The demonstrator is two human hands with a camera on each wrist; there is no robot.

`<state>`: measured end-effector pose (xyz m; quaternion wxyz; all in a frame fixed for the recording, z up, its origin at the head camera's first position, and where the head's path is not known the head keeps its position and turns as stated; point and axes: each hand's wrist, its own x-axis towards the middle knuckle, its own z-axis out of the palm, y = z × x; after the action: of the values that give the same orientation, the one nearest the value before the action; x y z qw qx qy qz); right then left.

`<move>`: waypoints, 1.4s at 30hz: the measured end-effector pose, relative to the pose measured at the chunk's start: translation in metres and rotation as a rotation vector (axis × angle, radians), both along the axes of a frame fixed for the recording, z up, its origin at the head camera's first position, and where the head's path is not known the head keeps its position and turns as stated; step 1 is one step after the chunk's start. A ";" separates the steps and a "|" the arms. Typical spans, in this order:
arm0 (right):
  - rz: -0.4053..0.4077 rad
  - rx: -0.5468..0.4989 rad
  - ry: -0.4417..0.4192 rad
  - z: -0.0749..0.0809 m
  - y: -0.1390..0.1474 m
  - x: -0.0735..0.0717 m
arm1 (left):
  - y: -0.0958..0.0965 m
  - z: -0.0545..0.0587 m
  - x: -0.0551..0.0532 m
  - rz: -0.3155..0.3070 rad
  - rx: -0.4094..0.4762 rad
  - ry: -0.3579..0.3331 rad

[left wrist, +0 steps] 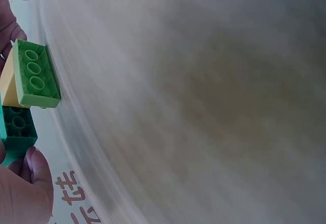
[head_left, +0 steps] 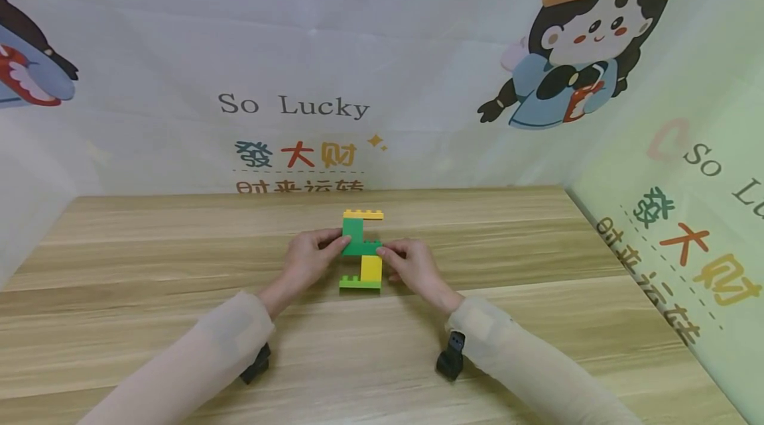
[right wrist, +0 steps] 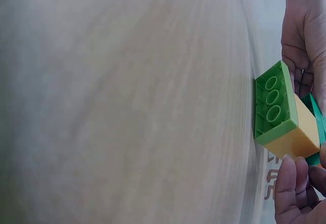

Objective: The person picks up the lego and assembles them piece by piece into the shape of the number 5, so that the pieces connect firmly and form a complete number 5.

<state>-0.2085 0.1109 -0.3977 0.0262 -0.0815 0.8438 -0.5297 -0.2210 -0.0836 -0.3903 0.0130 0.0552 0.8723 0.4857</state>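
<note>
While both hands meet at the middle of the frame, the left hand point(head_left: 307, 259) has its thumb and fingertips pinched on the left edge of the dark green brick point(head_left: 357, 239), and the right hand point(head_left: 414, 267) pinches that same brick's right end with its fingertips curled in. To my eye the two-sided grip is there to keep the stack from tipping, because the tower is built in a zigzag and each layer overhangs the one below. From the hands outward, the yellow brick point(head_left: 371, 268) sits directly under the dark green one, between the two palms, and the light green base brick point(head_left: 360, 283) lies beneath it, flat on the bench point(head_left: 179, 239), carrying the whole thing. Above the held brick, an orange-yellow plate point(head_left: 363, 214) caps the top and juts to the right, untouched by either hand. The wrist views look up at the hollow underside of the base brick, with fingertips just beside it, though they are too blurred to tell more. Both sleeves rest low on the bench at the lower part of the frame. Behind, a printed backdrop point(head_left: 292, 107) with cartoon figures and lettering fills the upper half.
</note>
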 end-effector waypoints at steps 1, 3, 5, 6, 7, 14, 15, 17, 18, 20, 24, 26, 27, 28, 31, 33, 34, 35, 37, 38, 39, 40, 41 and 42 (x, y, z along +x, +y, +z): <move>-0.002 0.000 -0.007 0.000 0.000 0.000 | 0.000 0.000 0.000 0.000 -0.005 0.000; -0.003 0.004 -0.013 0.000 0.000 -0.002 | 0.000 0.000 -0.002 0.003 -0.011 -0.004; -0.001 0.004 -0.022 0.000 0.000 -0.004 | 0.001 0.000 -0.003 0.006 -0.015 -0.008; 0.000 0.003 -0.026 0.000 0.000 -0.004 | 0.001 0.000 -0.004 0.005 -0.018 -0.002; 0.003 0.004 -0.028 0.000 0.000 -0.005 | 0.001 -0.001 -0.005 0.005 -0.015 -0.006; 0.000 -0.008 -0.065 0.002 -0.001 -0.009 | 0.001 -0.003 -0.010 0.006 -0.011 -0.015; -0.002 -0.010 -0.072 0.002 -0.001 -0.010 | 0.002 -0.003 -0.011 0.004 -0.016 -0.015; -0.007 -0.010 -0.084 0.002 -0.001 -0.010 | 0.002 -0.004 -0.012 -0.001 -0.032 -0.009; -0.008 -0.009 -0.084 0.002 -0.001 -0.011 | 0.002 -0.004 -0.013 -0.005 -0.038 -0.006; -0.009 -0.002 -0.085 0.002 0.000 -0.011 | 0.002 -0.004 -0.014 -0.008 -0.049 -0.003; -0.009 0.006 -0.089 0.001 0.000 -0.013 | 0.002 -0.006 -0.017 -0.008 -0.060 -0.009; -0.014 0.000 -0.103 0.001 0.000 -0.014 | 0.003 -0.007 -0.018 -0.004 -0.064 -0.010; -0.018 -0.005 -0.115 0.001 -0.001 -0.015 | 0.003 -0.008 -0.019 -0.002 -0.065 -0.011; -0.021 -0.008 -0.121 0.001 -0.001 -0.015 | 0.003 -0.008 -0.019 0.002 -0.068 -0.009; -0.030 -0.021 -0.148 0.001 -0.001 -0.017 | 0.003 -0.008 -0.020 0.005 -0.078 0.001; -0.036 -0.026 -0.162 0.001 -0.001 -0.017 | 0.004 -0.008 -0.020 0.002 -0.086 0.010; -0.038 -0.025 -0.167 0.001 -0.001 -0.017 | 0.004 -0.008 -0.020 -0.001 -0.089 0.014; -0.042 -0.028 -0.176 0.000 -0.001 -0.018 | 0.004 -0.008 -0.020 -0.002 -0.090 0.017; -0.042 -0.023 -0.179 0.000 -0.001 -0.018 | 0.005 -0.009 -0.021 -0.003 -0.094 0.021; -0.043 -0.024 -0.183 0.000 -0.001 -0.018 | 0.005 -0.009 -0.021 -0.002 -0.098 0.022; -0.042 -0.025 -0.187 0.000 -0.001 -0.018 | 0.005 -0.009 -0.021 0.000 -0.101 0.023; -0.040 -0.026 -0.188 0.001 -0.001 -0.018 | 0.005 -0.010 -0.022 0.000 -0.103 0.023; -0.040 -0.027 -0.190 0.001 -0.001 -0.018 | 0.005 -0.010 -0.022 0.001 -0.106 0.021; -0.039 -0.027 -0.191 0.001 -0.002 -0.018 | 0.005 -0.010 -0.022 0.002 -0.106 0.018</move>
<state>-0.2264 0.1092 -0.3969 0.0952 -0.0143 0.8318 -0.5467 -0.2431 -0.0789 -0.4008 0.0077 0.0581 0.8969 0.4382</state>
